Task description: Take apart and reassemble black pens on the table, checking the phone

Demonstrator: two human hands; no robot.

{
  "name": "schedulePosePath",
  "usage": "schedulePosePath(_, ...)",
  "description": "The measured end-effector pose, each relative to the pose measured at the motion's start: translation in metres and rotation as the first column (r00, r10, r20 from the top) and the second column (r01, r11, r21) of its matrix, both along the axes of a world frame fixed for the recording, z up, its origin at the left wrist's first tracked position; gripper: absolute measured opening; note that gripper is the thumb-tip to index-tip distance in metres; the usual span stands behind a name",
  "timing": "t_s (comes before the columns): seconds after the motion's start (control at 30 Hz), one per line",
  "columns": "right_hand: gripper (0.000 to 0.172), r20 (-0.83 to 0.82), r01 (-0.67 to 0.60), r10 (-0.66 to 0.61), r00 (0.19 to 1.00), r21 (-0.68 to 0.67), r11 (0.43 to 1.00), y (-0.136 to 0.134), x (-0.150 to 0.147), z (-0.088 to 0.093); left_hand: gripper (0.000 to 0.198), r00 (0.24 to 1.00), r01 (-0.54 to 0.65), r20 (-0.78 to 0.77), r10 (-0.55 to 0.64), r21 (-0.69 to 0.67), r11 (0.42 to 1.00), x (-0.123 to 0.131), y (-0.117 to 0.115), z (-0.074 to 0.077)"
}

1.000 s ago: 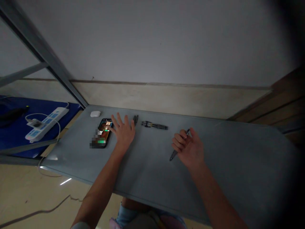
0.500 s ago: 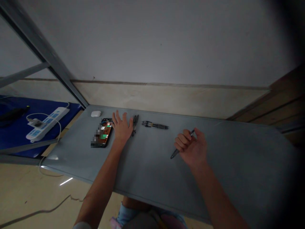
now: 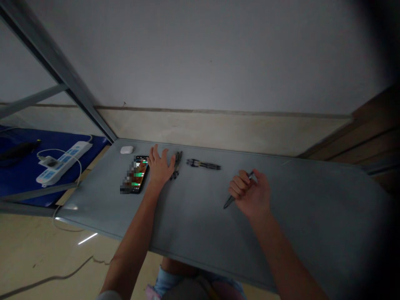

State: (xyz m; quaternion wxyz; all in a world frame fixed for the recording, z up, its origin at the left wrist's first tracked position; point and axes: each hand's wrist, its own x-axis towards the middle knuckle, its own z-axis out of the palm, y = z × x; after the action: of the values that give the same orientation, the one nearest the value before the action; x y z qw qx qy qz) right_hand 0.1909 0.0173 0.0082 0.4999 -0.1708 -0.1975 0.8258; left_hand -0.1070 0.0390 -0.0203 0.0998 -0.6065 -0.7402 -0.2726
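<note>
My right hand (image 3: 251,193) is wrapped round a dark pen (image 3: 229,202), which slants with one end down and left toward the table and the other showing by the thumb. My left hand (image 3: 161,168) rests on the grey table (image 3: 193,216) with fingers spread, holding nothing. It lies between a phone (image 3: 142,173) with a lit screen and a small bunch of dark pens (image 3: 176,164), close to both. Further right, more dark pens (image 3: 203,164) lie side by side, roughly level. Whether the left thumb touches the nearer pens I cannot tell.
A white earbud case (image 3: 126,150) sits at the table's back left. Beyond the metal frame (image 3: 84,104), a white power strip (image 3: 64,162) with a plugged charger and cable lies on a blue surface (image 3: 18,183). A wall (image 3: 218,129) runs along the back.
Both hands keep almost the same place and pose, the right still round the pen. The picture on the phone screen has changed, and the view has shifted very slightly.
</note>
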Motion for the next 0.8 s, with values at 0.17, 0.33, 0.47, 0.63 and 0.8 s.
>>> schedulePosePath(0.17, 0.045, -0.097, -0.002, -0.005, 0.995, -0.067, 0.998, 0.0007, 0.0032, -0.0024, 0.049, 1.0, -0.012, -0.014, 0.012, -0.007, 1.0, 0.0019, -0.0017, -0.0011)
schedulePosePath(0.33, 0.048, -0.083, 0.033, -0.041, 0.996, -0.097, 0.995, 0.0016, 0.0038, -0.0022, 0.049, 0.999, -0.012, -0.032, 0.011, -0.011, 1.0, 0.003, -0.0023, -0.002)
schedulePosePath(0.47, 0.047, -0.059, 0.026, -0.031, 0.998, -0.092, 0.995, 0.0018, 0.0035, -0.0026, 0.049, 0.999, -0.008, -0.037, 0.008, -0.016, 1.0, 0.0031, -0.0027, -0.0009)
schedulePosePath(0.63, 0.046, -0.041, 0.041, -0.046, 0.998, -0.109, 0.993, 0.0017, 0.002, -0.0022, 0.049, 1.0, -0.015, -0.027, 0.014, -0.034, 0.999, 0.0036, -0.0032, 0.0006)
schedulePosePath(0.8, 0.047, -0.049, 0.028, -0.033, 0.998, -0.106, 0.994, 0.0029, 0.003, -0.0044, 0.049, 1.0, -0.017, -0.025, 0.016, -0.052, 0.998, 0.0039, -0.0029, 0.0002)
